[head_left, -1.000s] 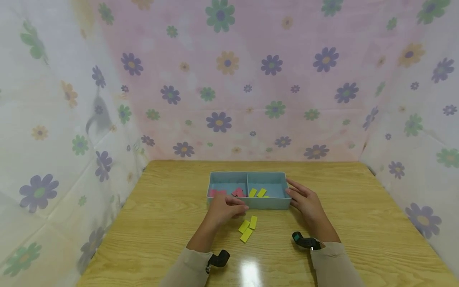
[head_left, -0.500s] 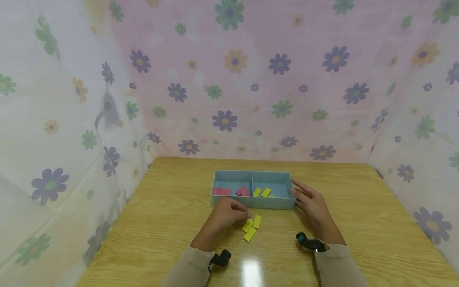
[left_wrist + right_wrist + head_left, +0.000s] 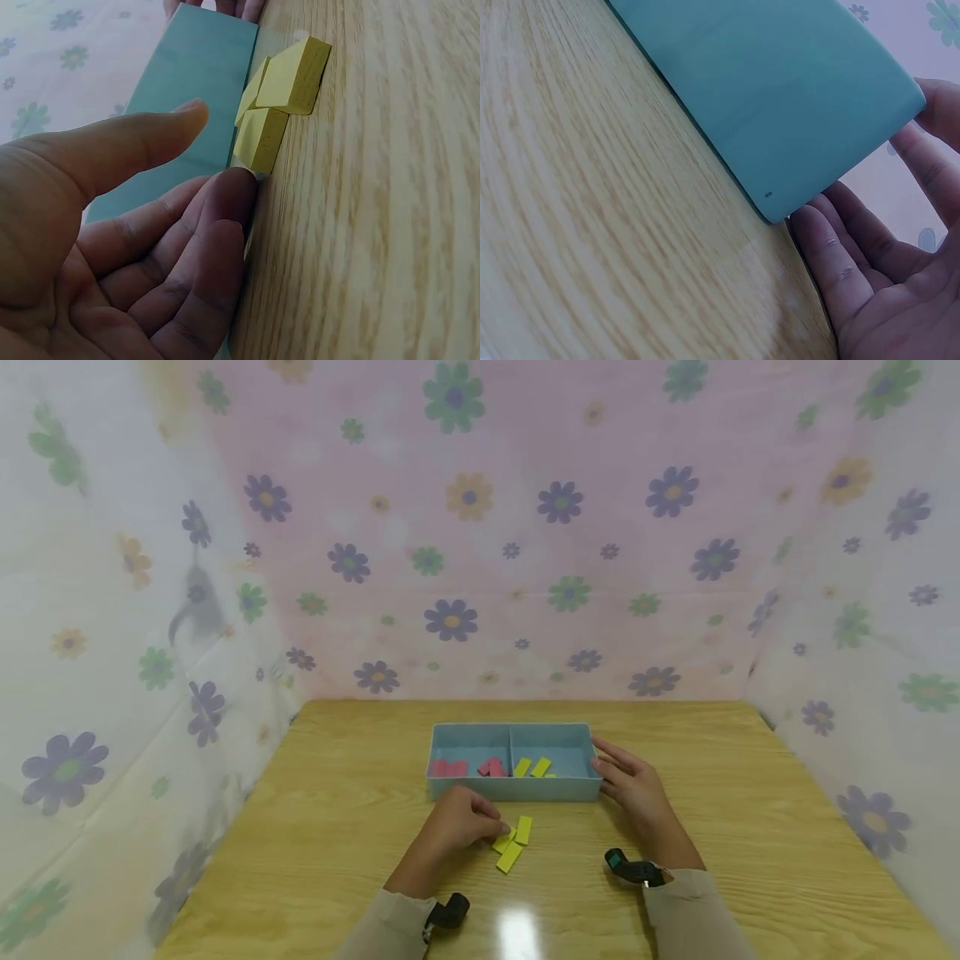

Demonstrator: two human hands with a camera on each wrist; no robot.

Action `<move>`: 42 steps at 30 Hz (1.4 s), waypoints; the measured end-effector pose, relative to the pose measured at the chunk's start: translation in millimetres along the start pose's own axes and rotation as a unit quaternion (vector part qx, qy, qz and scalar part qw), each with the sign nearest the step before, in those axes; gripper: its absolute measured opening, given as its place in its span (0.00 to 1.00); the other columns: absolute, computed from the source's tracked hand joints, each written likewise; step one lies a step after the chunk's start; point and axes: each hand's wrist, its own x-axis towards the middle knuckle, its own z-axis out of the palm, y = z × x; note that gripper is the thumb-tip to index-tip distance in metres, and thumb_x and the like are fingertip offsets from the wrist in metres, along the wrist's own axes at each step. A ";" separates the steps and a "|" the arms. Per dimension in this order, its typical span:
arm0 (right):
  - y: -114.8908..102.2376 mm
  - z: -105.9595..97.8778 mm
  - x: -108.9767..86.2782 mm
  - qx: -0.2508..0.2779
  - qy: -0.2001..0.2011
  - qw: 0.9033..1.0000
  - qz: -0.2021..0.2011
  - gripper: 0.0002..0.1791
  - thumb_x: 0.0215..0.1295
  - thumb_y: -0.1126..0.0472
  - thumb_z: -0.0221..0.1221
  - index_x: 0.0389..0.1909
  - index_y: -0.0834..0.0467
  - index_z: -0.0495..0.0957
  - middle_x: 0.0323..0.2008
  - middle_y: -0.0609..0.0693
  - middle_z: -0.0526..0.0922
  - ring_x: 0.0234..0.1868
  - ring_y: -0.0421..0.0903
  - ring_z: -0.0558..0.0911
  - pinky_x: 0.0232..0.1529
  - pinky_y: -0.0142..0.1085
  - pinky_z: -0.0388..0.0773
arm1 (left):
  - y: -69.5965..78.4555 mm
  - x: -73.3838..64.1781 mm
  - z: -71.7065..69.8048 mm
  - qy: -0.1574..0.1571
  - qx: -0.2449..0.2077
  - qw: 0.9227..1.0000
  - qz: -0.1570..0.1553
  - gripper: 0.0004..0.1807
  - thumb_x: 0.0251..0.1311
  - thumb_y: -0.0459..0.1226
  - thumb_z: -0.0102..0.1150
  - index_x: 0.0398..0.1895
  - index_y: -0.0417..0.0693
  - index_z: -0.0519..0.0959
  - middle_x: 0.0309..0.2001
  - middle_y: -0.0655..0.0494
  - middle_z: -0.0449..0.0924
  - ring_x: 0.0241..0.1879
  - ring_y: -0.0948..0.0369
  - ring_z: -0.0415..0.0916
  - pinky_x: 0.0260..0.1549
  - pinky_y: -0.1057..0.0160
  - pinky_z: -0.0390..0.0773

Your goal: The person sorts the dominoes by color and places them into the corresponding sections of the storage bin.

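My left hand [image 3: 459,820] is beside three yellow blocks [image 3: 510,857] on the table. Its fingertips come close to the nearest block, and in the left wrist view the thumb is lifted apart from the loosely bent fingers [image 3: 217,262], with nothing between them. A light blue two-compartment box [image 3: 517,789] stands behind the blocks. Several pink blocks [image 3: 450,768] lie in its left compartment, and a few yellow blocks [image 3: 540,767] lie in the right one. My right hand [image 3: 636,789] rests its fingertips against the box's right end.
All of this is on a wood-grain table [image 3: 360,752]. Flower-patterned cloth [image 3: 517,535] surrounds the table at the back and both sides. A black wrist device [image 3: 450,912] sits on each sleeve.
My left hand has come back from the box's front wall towards the loose yellow blocks. My right hand stays at the box's end. The head view has shifted slightly.
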 end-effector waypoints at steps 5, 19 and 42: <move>0.9 0.9 0.6 0.001 0.001 1.000 0.006 0.37 0.71 0.43 0.64 0.78 0.45 0.67 0.76 0.60 0.65 0.73 0.55 0.72 0.56 0.31 0.82 | 1.0 -3.0 -0.3 -0.005 0.033 0.999 0.029 0.08 0.49 0.41 0.81 0.28 0.50 0.91 0.30 0.60 0.88 0.29 0.62 0.82 0.27 0.62 0.82; -3.4 -0.4 -0.1 -0.009 0.002 1.000 0.007 0.37 0.71 0.43 0.63 0.78 0.45 0.66 0.78 0.55 0.64 0.68 0.42 0.76 0.55 0.30 0.82 | 8.5 -6.7 8.8 0.015 0.090 0.995 0.045 0.11 0.43 0.36 0.85 0.27 0.48 0.88 0.30 0.62 0.83 0.26 0.64 0.78 0.24 0.63 0.79; 0.7 0.9 -0.6 0.003 0.000 1.000 0.005 0.36 0.72 0.44 0.63 0.78 0.45 0.66 0.76 0.61 0.64 0.70 0.49 0.75 0.55 0.31 0.83 | 5.6 -8.3 8.2 -0.005 0.059 0.998 0.026 0.10 0.44 0.35 0.85 0.25 0.50 0.88 0.29 0.62 0.84 0.26 0.62 0.80 0.22 0.62 0.80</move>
